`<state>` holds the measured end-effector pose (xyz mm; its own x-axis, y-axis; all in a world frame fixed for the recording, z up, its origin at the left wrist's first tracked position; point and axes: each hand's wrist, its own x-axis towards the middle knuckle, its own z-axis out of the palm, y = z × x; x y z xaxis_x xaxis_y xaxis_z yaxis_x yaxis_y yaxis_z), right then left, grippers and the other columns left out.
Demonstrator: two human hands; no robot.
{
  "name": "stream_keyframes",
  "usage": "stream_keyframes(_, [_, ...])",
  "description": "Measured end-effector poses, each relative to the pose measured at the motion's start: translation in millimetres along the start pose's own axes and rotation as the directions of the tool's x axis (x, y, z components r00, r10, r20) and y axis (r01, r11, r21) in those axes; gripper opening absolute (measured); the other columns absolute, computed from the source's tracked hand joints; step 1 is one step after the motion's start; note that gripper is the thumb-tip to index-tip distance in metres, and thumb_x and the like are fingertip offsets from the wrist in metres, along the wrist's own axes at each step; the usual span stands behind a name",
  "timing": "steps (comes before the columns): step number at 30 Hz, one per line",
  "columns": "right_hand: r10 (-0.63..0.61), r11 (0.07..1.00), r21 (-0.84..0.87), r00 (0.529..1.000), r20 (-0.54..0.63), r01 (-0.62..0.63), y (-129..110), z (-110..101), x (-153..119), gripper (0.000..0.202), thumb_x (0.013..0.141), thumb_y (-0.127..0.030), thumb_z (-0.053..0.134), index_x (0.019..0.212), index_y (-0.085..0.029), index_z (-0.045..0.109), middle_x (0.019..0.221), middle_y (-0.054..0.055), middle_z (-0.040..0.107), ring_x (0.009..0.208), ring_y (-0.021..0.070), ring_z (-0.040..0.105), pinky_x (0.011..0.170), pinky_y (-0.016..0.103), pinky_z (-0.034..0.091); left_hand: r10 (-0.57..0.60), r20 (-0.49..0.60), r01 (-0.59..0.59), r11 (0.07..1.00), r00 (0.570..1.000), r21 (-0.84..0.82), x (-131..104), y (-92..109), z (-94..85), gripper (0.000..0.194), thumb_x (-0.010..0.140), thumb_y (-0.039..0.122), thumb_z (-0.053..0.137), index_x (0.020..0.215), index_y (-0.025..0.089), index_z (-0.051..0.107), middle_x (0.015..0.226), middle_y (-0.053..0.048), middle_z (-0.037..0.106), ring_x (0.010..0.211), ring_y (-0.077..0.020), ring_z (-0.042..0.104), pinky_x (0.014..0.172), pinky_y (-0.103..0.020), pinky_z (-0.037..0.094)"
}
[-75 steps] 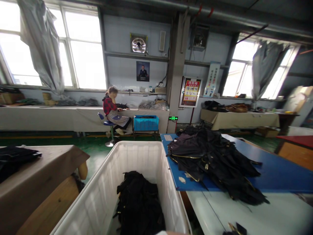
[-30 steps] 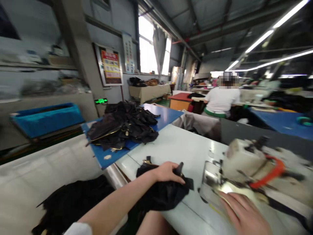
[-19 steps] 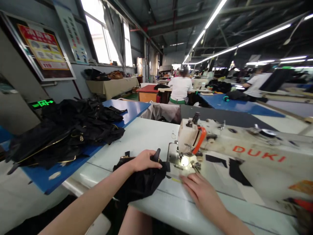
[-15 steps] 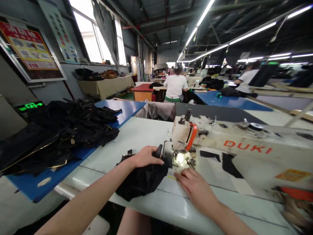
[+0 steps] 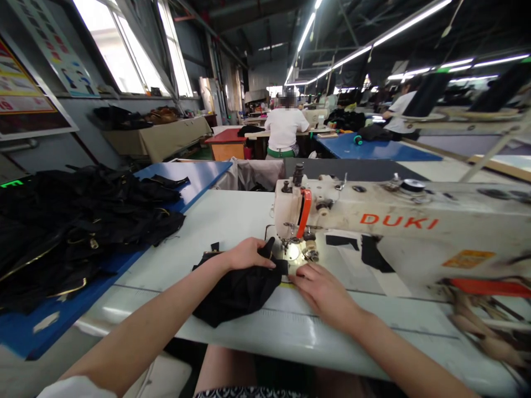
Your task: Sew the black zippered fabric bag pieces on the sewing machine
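My left hand (image 5: pixel 251 255) is closed on a bunched black fabric piece (image 5: pixel 240 296), thumb on top, just left of the sewing machine's needle area. A narrow black strip of the piece reaches from this hand toward the lit needle plate (image 5: pixel 293 253). My right hand (image 5: pixel 323 290) rests right of the strip, in front of the plate, with fingers curled together. Whatever its fingertips pinch is hidden. The white sewing machine (image 5: pixel 286 210) with an orange lever stands right behind both hands. A short yellow mark (image 5: pixel 287 285) shows on the table between them.
A heap of black fabric with gold zippers (image 5: pixel 83 221) covers the blue table (image 5: pixel 199 176) at left. Black cut pieces (image 5: pixel 375 254) lie beneath the machine arm. A person in a white shirt (image 5: pixel 286 130) sits ahead, facing away. Thread cones (image 5: pixel 427 94) stand at right.
The view has turned a little to the right, so everything sits farther left. My left hand keeps its hold on the black fabric. My right hand stays beside the needle plate, fingers still curled.
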<state>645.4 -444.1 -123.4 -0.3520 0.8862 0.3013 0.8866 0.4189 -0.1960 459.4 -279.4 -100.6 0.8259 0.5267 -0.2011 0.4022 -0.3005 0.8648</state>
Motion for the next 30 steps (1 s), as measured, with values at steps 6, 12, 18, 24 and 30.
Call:
stream_keyframes(6, [0.008, 0.999, -0.049, 1.000, 0.006, -0.008, -1.8, 2.6, 1.7, 0.021, 0.092, -0.020, 0.046, 0.100, -0.018, 0.065, 0.084, 0.007, 0.057, 0.086, 0.0206, 0.049, 0.078, 0.035, 0.044, -0.043, 0.005, 0.042, 0.994, 0.999, 0.097, 5.4, 1.5, 4.1, 0.035, 0.060, 0.037, 0.073, 0.084, 0.012, 0.068, 0.075, -0.001, 0.066, 0.075, -0.0204, 0.060, 0.066, -0.025, 0.045])
stream_keyframes(12, [-0.004, 0.999, -0.051, 1.000, -0.013, 0.003, -1.5, 3.4, 1.0, 0.020, 0.091, -0.019, 0.047, 0.101, -0.018, 0.064, 0.083, 0.006, 0.056, 0.085, 0.0202, 0.049, 0.077, 0.034, 0.044, -0.056, -0.001, 0.054, 0.964, 0.998, 0.260, 10.3, 8.9, 8.2, 0.032, 0.060, 0.039, 0.072, 0.080, 0.014, 0.069, 0.072, 0.001, 0.066, 0.075, -0.0207, 0.059, 0.063, -0.023, 0.041])
stream_keyframes(18, [0.000, 0.999, -0.041, 1.000, 0.007, 0.001, 0.1, 4.3, 0.6, 0.022, 0.092, -0.019, 0.045, 0.102, -0.017, 0.064, 0.085, 0.007, 0.056, 0.086, 0.0206, 0.048, 0.078, 0.035, 0.044, -0.067, 0.004, 0.064, 0.957, 0.998, 0.281, 12.0, 10.3, 6.6, 0.030, 0.060, 0.041, 0.071, 0.074, 0.015, 0.068, 0.068, 0.003, 0.063, 0.069, -0.0180, 0.057, 0.058, -0.021, 0.037])
stream_keyframes(24, [-0.008, 1.000, -0.028, 1.000, -0.012, 0.007, 1.5, 5.9, -0.4, 0.021, 0.090, -0.018, 0.048, 0.105, -0.018, 0.063, 0.086, 0.007, 0.057, 0.088, 0.0209, 0.049, 0.079, 0.035, 0.045, -0.083, -0.001, 0.079, 0.947, 0.997, 0.311, 15.2, 10.0, 6.2, 0.031, 0.060, 0.040, 0.071, 0.077, 0.014, 0.068, 0.071, 0.002, 0.065, 0.071, -0.0188, 0.058, 0.058, -0.021, 0.037])
stream_keyframes(30, [-0.002, 1.000, -0.030, 1.000, 0.007, 0.002, 1.0, 5.9, -0.4, 0.022, 0.092, -0.020, 0.045, 0.105, -0.018, 0.063, 0.087, 0.007, 0.057, 0.088, 0.0213, 0.049, 0.080, 0.036, 0.044, -0.102, -0.017, 0.102, 0.935, 0.995, 0.340, 16.1, 11.2, 7.0, 0.029, 0.060, 0.039, 0.070, 0.076, 0.015, 0.067, 0.070, 0.002, 0.065, 0.072, -0.0193, 0.059, 0.057, -0.022, 0.036])
